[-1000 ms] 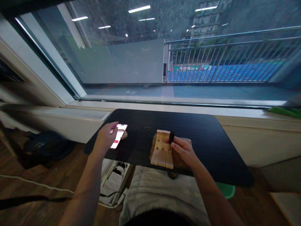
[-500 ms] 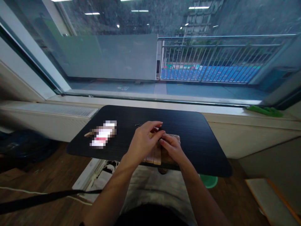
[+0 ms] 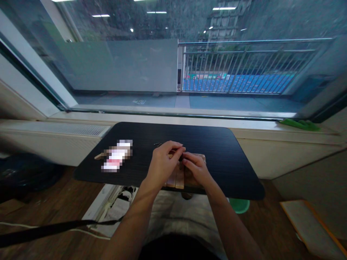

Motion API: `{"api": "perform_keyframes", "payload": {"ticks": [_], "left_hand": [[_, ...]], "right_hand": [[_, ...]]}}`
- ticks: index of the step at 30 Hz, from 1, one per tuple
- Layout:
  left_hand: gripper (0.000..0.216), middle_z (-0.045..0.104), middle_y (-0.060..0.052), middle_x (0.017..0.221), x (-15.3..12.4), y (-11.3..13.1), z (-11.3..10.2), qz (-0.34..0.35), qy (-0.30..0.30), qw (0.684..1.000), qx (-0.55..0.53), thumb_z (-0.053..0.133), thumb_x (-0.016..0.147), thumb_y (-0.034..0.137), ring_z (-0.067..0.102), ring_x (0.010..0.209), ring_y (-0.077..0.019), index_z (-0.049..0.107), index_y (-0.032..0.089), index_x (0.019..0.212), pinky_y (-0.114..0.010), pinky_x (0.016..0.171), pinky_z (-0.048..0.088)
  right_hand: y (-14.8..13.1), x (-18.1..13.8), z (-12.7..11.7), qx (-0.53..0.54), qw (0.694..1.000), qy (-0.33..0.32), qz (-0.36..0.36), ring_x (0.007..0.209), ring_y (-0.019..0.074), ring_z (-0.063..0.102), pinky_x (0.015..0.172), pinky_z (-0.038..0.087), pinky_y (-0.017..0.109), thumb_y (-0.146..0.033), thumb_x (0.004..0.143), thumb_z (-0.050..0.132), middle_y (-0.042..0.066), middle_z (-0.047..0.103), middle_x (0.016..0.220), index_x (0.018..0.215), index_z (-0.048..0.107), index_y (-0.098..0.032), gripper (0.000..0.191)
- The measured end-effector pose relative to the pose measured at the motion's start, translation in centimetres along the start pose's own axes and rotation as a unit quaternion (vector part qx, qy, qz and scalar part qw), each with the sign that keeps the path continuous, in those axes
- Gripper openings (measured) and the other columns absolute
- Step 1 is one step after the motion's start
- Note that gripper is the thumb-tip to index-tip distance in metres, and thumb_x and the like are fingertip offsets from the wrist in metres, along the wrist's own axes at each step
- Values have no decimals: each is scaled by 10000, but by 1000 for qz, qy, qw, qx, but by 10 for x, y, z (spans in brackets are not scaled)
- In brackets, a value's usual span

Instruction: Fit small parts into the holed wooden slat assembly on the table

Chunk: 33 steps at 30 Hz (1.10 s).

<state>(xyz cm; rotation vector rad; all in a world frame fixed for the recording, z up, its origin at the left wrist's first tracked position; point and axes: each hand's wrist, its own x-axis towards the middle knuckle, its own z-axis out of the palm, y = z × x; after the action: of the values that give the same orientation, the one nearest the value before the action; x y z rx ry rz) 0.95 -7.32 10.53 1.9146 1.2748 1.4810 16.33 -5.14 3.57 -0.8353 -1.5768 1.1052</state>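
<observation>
My left hand (image 3: 164, 160) is closed, its thumb and fingertips together over several flat wooden strips (image 3: 179, 178). A small pale wooden tip (image 3: 184, 149) shows at those fingertips; whether it belongs to a loose piece I cannot tell. Close by on the right, my right hand (image 3: 196, 165) is also closed, its thumb and index finger meeting the left fingertips around something small and dark. What the fingers grip is mostly hidden. The strips lie side by side near the front edge of the black table (image 3: 222, 159), partly covered by both hands.
Small dark metal pieces (image 3: 157, 144) lie beyond my left hand. A pixelated bright object (image 3: 117, 156) with a wooden stick (image 3: 99, 156) is on the table's left. A green basin (image 3: 239, 206) stands below at right; a green cloth (image 3: 299, 124) lies on the windowsill.
The view has shifted slightly. My fingers have moved a little over the strips, and a pale wooden tip now shows at the left fingertips. Both hands stay close together.
</observation>
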Motion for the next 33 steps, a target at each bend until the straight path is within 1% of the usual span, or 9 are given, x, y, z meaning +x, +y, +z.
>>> {"api": "perform_keyframes", "payload": {"ticks": [5, 11, 17, 20, 27, 30, 33], "left_hand": [[101, 786, -46, 919, -2, -1, -1, 4, -9, 1000, 1, 654, 889, 243, 745, 850, -180, 739, 192, 905, -295, 792, 612], [118, 797, -46, 950, -3, 1, -1, 5, -19, 1000, 2, 648, 885, 221, 757, 846, -175, 744, 193, 948, -292, 803, 621], [138, 797, -57, 999, -4, 1, -1, 5, -22, 1000, 2, 643, 891, 214, 762, 895, -182, 741, 189, 985, -304, 853, 614], [147, 796, -54, 1011, -5, 1, -1, 6, -24, 1000, 0, 634, 896, 210, 758, 908, -182, 740, 194, 997, -302, 859, 609], [139, 784, -47, 989, -5, 3, -3, 30, -27, 999, 25, 617, 898, 183, 741, 891, -174, 727, 191, 983, -290, 845, 591], [124, 775, -37, 961, -4, 3, -4, 30, -34, 998, 38, 623, 901, 188, 735, 861, -170, 713, 194, 986, -291, 829, 584], [98, 770, -34, 948, -3, 3, -5, 28, -38, 998, 39, 630, 903, 195, 734, 842, -167, 697, 192, 975, -283, 803, 580]], "right_hand": [[4, 1, -1, 3, 1000, 4, 8, 1003, 225, 692, 952, 544, 394, -346, 835, 654, 41, 778, 1062, 986, 790, -263, 220], [3, 1, -1, 8, 1000, -20, 9, 988, 221, 693, 926, 554, 385, -378, 862, 644, 32, 776, 1052, 978, 785, -278, 208], [5, 1, -1, 29, 999, -23, 18, 1030, 233, 688, 953, 542, 397, -404, 854, 657, 50, 772, 1070, 981, 777, -253, 231], [4, 1, 0, 27, 999, -29, 19, 1016, 228, 687, 943, 544, 391, -411, 866, 647, 46, 771, 1068, 1000, 774, -259, 239], [6, 2, 0, 22, 999, -38, -2, 967, 219, 684, 924, 531, 376, -440, 893, 631, 51, 766, 1028, 972, 765, -241, 253], [7, 2, 0, 15, 999, -38, -9, 964, 219, 684, 928, 524, 377, -425, 899, 632, 57, 764, 1028, 976, 764, -231, 247], [8, 2, -1, 15, 999, -41, -12, 947, 218, 688, 897, 532, 366, -407, 901, 636, 59, 765, 1018, 967, 765, -228, 230]]}}
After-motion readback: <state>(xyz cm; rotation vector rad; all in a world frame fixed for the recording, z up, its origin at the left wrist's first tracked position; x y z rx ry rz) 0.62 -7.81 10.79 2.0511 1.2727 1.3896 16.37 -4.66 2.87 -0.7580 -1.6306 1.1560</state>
